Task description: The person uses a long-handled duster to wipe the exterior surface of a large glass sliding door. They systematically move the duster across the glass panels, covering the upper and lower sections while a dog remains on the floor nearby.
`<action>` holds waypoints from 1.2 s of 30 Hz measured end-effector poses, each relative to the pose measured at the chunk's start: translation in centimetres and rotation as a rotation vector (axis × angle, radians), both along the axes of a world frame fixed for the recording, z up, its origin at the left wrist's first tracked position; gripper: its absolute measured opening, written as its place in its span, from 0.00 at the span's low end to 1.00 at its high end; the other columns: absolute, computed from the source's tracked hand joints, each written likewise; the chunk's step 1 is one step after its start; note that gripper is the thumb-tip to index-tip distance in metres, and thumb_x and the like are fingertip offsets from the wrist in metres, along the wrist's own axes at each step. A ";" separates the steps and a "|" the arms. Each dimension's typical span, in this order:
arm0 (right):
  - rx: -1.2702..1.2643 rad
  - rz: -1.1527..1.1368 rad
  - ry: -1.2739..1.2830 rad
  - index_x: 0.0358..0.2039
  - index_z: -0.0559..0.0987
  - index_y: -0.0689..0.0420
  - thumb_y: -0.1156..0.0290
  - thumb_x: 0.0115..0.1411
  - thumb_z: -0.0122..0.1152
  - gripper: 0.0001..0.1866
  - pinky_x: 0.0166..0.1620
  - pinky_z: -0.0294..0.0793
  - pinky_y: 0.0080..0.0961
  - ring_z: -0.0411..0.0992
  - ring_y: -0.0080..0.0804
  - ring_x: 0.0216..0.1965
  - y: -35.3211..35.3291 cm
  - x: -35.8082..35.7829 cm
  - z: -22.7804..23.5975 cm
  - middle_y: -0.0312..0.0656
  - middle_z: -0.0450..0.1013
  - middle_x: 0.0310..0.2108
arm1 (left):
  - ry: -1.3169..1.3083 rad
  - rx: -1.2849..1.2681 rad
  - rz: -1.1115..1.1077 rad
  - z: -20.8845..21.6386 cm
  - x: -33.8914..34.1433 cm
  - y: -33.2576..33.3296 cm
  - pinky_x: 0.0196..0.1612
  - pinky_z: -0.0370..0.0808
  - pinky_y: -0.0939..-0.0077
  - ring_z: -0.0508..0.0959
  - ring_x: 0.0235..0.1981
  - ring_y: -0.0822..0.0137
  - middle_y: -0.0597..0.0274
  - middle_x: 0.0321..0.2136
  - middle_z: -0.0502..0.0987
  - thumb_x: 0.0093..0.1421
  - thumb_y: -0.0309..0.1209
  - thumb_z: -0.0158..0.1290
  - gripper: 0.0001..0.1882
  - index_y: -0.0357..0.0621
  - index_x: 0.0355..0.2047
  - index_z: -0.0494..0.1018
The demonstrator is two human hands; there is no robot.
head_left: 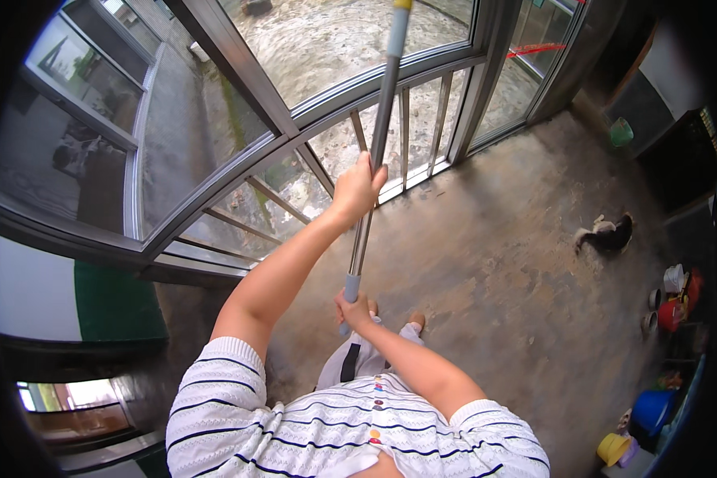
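A long metal pole [362, 239] with grey collars runs from near my waist up past the top edge, where a yellow fitting shows; whatever it carries beyond that is out of view. My left hand [358, 189] wraps round the shaft about midway along its visible length. Lower down, my right hand [354, 309] is closed on the grey grip near the bottom end. The pole slants up and slightly right, passing in front of a metal-framed window [386, 78]. From this view I cannot tell whether it touches the frame.
Vertical bars [405, 135] fill the lower window panels. A black and white animal [608, 236] lies on the concrete floor [486, 239] to the right. Along the right side are a red container [671, 315], a blue basin [653, 410] and a yellow tub [613, 449]. A green basket [621, 132] stands farther back.
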State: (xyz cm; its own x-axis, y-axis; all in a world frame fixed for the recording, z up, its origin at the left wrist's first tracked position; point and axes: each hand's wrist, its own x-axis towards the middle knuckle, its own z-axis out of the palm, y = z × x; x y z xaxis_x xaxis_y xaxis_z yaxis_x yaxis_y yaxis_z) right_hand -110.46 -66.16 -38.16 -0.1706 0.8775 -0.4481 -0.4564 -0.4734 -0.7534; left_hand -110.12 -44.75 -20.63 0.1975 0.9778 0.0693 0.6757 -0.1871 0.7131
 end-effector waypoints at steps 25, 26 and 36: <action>0.693 -0.253 -0.885 0.34 0.67 0.63 0.68 0.56 0.55 0.12 0.32 0.69 0.44 0.72 0.57 0.28 16.0 8.9 17.6 0.57 0.71 0.23 | -0.333 0.438 0.176 8.8 2.4 4.2 0.27 0.72 0.54 0.76 0.22 0.45 0.48 0.18 0.74 0.63 0.45 0.46 0.19 0.38 0.32 0.65; 0.685 -0.275 -0.924 0.34 0.67 0.63 0.68 0.56 0.56 0.12 0.32 0.69 0.46 0.72 0.59 0.29 15.7 9.8 15.1 0.58 0.72 0.24 | -0.388 0.319 0.144 7.6 2.9 2.7 0.25 0.73 0.58 0.77 0.18 0.51 0.52 0.16 0.74 0.64 0.45 0.45 0.19 0.38 0.33 0.64; 0.662 -0.204 -0.929 0.33 0.66 0.63 0.70 0.55 0.57 0.12 0.32 0.70 0.47 0.72 0.61 0.30 14.3 10.8 15.6 0.59 0.72 0.23 | -0.501 0.253 0.134 7.8 3.3 1.0 0.18 0.72 0.72 0.77 0.13 0.66 0.61 0.14 0.72 0.65 0.44 0.44 0.18 0.39 0.32 0.63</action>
